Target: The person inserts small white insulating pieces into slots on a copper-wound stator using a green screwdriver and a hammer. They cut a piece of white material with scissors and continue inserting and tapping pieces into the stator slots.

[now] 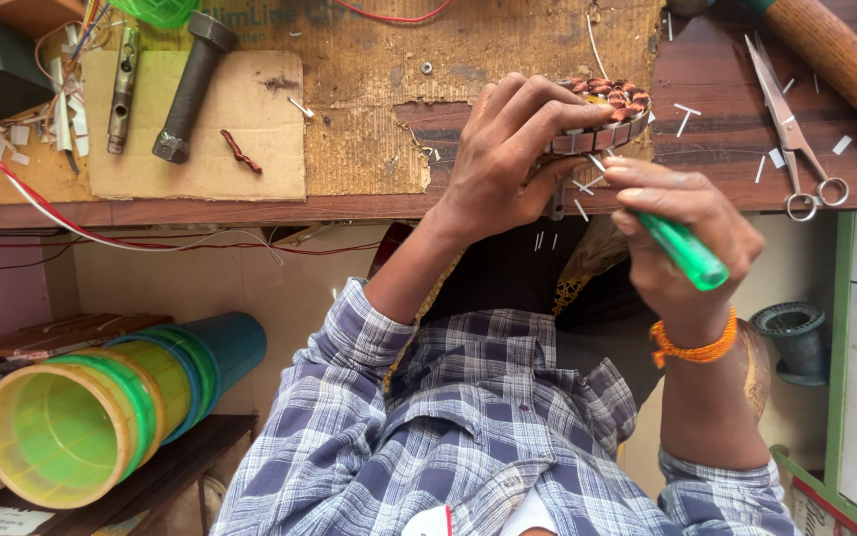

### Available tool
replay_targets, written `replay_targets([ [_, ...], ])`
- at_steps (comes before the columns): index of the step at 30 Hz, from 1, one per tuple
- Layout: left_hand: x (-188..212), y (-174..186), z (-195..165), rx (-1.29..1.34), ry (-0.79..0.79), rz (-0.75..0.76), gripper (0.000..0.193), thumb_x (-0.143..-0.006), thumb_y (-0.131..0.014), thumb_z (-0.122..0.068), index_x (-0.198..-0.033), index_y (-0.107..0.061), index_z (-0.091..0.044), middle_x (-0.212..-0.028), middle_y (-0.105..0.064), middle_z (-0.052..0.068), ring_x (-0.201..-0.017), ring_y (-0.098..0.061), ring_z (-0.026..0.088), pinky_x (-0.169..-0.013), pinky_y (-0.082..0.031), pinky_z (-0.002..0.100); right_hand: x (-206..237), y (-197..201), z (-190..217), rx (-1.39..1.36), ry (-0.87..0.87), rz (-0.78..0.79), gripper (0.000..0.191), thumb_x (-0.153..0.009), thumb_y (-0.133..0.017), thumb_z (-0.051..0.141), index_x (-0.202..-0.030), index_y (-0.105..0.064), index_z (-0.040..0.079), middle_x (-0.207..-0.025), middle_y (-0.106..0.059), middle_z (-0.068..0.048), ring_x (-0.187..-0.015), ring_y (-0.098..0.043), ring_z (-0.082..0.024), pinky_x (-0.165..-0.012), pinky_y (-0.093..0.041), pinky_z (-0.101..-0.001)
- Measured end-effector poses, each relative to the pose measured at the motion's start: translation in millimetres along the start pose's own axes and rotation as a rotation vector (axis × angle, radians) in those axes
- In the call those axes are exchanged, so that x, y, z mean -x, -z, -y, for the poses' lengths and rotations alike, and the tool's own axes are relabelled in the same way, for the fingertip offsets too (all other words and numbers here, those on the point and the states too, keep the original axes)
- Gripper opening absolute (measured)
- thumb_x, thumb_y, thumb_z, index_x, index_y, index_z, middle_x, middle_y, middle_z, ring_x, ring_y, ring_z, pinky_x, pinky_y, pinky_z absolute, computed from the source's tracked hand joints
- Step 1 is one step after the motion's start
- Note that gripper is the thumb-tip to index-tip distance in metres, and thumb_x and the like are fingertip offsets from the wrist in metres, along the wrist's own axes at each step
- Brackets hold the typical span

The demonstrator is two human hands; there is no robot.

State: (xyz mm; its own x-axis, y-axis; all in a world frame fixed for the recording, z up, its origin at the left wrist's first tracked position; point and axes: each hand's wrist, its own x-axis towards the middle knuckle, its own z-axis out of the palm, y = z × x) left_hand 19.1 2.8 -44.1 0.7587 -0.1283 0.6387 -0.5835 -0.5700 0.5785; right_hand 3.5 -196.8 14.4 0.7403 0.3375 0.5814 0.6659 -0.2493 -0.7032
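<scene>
Clearly mid-job: left hand (508,159) clenched around a round wound stator (607,111), fingers curled over its rim, holding it tilted at the near edge of the table (369,60). Right hand (681,233) closed on a green-handled tool (684,248), tip pressed toward the underside of the stator rim, just below the left fingertips. Copper-coloured coils already seated in the slots along the visible top of the ring, so winding looks done on that side; probably insulation strips being pushed into the slots now, though the contact point too small and shadowed to tell for sure. How many slots remain open on the far and lower side not visible.

Scattered around both hands: small white paper slips (688,111), some loose on the table, a few dropping below the left wrist. Just right of the right hand, well apart from it, a pair of scissors (795,139) lying flat, untouched; beyond them a wooden handle (840,60) at an angle. Far left of the left hand, a dark hammer-like punch (190,84) and a slim metal tool (123,89) resting on a cardboard sheet (250,149), with a red wire (11,174) running along the edge. Below and left of the hands, nested plastic tubs (101,407) on a low shelf. Orange thread bracelet (691,347) on the right wrist
</scene>
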Motion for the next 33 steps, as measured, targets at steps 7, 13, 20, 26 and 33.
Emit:
replay_targets([
  [7,-3.7,0.8,7.2,0.043,-0.087,-0.02,0.047,-0.091,-0.085,-0.025,-0.133,-0.064,-0.022,-0.116,-0.065,-0.005,-0.112,-0.062,0.019,-0.098,-0.049,0.036,0.7,8.0,4.2,-0.021,-0.053,0.053,0.012,-0.108,-0.077,0.002,-0.11,-0.066,-0.003,-0.117,-0.075,-0.018,-0.113,-0.076,-0.025,-0.099,-0.06,-0.0303],
  [13,-2.7,-3.7,4.0,0.043,-0.007,-0.066,0.047,-0.085,-0.088,-0.025,-0.128,-0.069,-0.025,-0.109,-0.065,-0.006,-0.104,-0.061,0.017,-0.092,-0.051,0.035,-4.6,12.8,4.5,0.031,-0.059,0.082,0.015,-0.1,-0.076,0.004,-0.109,-0.065,-0.003,-0.113,-0.074,-0.019,-0.109,-0.075,-0.027,-0.095,-0.06,-0.0329],
  [20,-6.4,-2.8,-1.7,0.053,0.035,-0.092,0.045,-0.083,-0.089,-0.024,-0.123,-0.07,-0.023,-0.107,-0.065,-0.005,-0.1,-0.06,0.018,-0.089,-0.05,0.036,-7.9,20.0,-0.9,0.121,0.064,0.216,0.015,-0.1,-0.075,-0.004,-0.111,-0.065,-0.001,-0.119,-0.074,-0.019,-0.114,-0.075,-0.03,-0.094,-0.063,-0.0338],
  [26,-8.0,-5.3,-2.9,0.029,0.02,-0.088,0.044,-0.084,-0.088,-0.023,-0.124,-0.07,-0.022,-0.107,-0.064,-0.004,-0.101,-0.059,0.019,-0.089,-0.05,0.035,-12.7,27.6,-2.8,0.078,0.054,0.239,0.018,-0.097,-0.075,-0.005,-0.11,-0.065,0.001,-0.12,-0.073,-0.019,-0.114,-0.074,-0.03,-0.096,-0.062,-0.0346],
  [33,-5.3,-6.1,2.9,0.024,0.032,-0.058,0.044,-0.086,-0.088,-0.027,-0.126,-0.069,-0.023,-0.11,-0.065,-0.006,-0.104,-0.06,0.017,-0.094,-0.051,0.035,-29.3,30.4,1.7,0.013,0.03,0.261,0.02,-0.092,-0.071,-0.003,-0.109,-0.06,-0.005,-0.111,-0.071,-0.022,-0.11,-0.072,-0.034,-0.096,-0.06,-0.0403],
])
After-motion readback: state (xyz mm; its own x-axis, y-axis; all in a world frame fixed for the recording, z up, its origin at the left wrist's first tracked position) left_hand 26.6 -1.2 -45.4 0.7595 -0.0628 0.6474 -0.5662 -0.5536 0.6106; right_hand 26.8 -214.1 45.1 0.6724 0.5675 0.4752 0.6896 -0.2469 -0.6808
